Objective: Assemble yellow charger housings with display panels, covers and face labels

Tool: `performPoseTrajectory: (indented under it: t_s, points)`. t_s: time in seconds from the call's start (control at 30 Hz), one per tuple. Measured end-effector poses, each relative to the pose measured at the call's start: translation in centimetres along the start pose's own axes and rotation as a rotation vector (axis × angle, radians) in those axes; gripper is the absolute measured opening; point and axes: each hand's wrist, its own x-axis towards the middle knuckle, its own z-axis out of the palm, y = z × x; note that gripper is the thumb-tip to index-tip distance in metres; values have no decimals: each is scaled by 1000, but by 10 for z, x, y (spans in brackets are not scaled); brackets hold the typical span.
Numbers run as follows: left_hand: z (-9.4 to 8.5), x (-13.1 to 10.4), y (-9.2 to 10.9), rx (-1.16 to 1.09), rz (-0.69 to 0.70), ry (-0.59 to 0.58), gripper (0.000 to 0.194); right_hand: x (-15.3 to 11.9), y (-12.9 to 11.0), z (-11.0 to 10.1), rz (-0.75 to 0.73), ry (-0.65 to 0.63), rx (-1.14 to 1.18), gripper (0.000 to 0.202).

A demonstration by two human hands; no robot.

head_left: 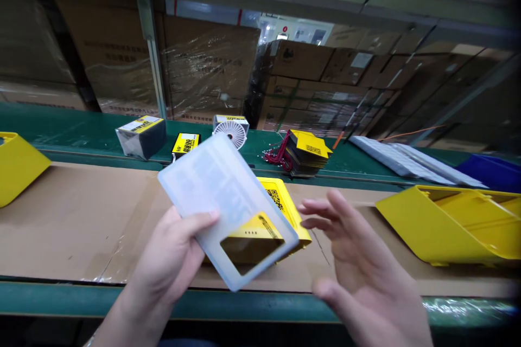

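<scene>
Left hand (171, 260) pinches a translucent plastic sleeve (228, 209) at its lower edge, thumb on top, above the yellow box (285, 206) on the tabletop (81, 222); right hand (362, 260) hovers spread, empty; the sleeve looks light, bendy, slick; best gripped by its edges.

This is a factory packing line with stock stored right behind it. A long green conveyor belt (81, 127) runs across the view, carrying boxed goods (141, 135) and a small white fan (231, 131). In front of it, the bench (73, 217) is covered with brown cardboard sheeting. Yellow plastic bins (451, 222) sit tilted on the bench at both sides. A stack of yellow printed cards (305, 152) lies on the belt. Behind, shrink-wrapped brown cartons (203, 65) are stacked high, and a metal shelf frame (151, 49) stands over the line.
</scene>
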Motion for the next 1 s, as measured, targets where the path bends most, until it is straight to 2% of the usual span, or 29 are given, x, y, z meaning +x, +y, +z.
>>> performPoseTrajectory:
  t_s: [0.07, 0.13, 0.2, 0.27, 0.33, 0.37, 0.43, 0.5, 0.53, 0.57, 0.63, 0.73, 0.8, 0.87, 0.93, 1.0]
  points:
    - [2, 1, 3, -63, 35, 106, 67, -1, 2, 0, -177, -75, -235, 76]
    - [4, -1, 4, -96, -14, 107, 63, 0, 5, 3, -323, -166, -436, 72]
    - [6, -6, 2, -75, -104, -1, 57, 2, 8, 6, -395, -208, -479, 64]
    - [5, -11, 1, 25, -117, -200, 56, 4, 12, 5, -351, -207, -377, 59]
    - [2, -12, 3, 250, 42, -359, 76, 7, 15, 1, -185, -92, -219, 51]
    - [1, -11, 5, 430, 186, -364, 92, 8, 17, -2, -76, -20, -132, 46]
    - [0, -7, 12, 895, 527, -274, 115, 11, 19, -6, 133, 77, 66, 35]
    - [1, 0, 21, 1387, 777, -214, 116, 13, 19, -7, 280, 19, 284, 24]
    - [2, 4, 25, 1595, 823, -252, 109, 15, 18, -6, 330, -36, 380, 21]
    - [3, 7, 29, 1751, 830, -315, 101, 16, 17, -5, 370, -75, 453, 19]
    - [6, 15, 33, 1914, 756, -431, 88, 19, 16, -2, 445, -86, 542, 22]
    - [5, 26, 34, 1927, 644, -476, 78, 21, 20, 0, 524, -24, 523, 45]
    - [2, 35, 33, 1904, 575, -467, 75, 21, 28, -2, 453, 29, 321, 57]
    - [-2, 44, 30, 1878, 515, -441, 75, 20, 40, -5, 304, 21, 9, 56]
    - [-5, 52, 26, 1846, 454, -416, 75, 19, 53, -10, 212, -72, -227, 49]
    - [-8, 58, 22, 1810, 412, -397, 75, 18, 65, -12, 217, -158, -306, 45]
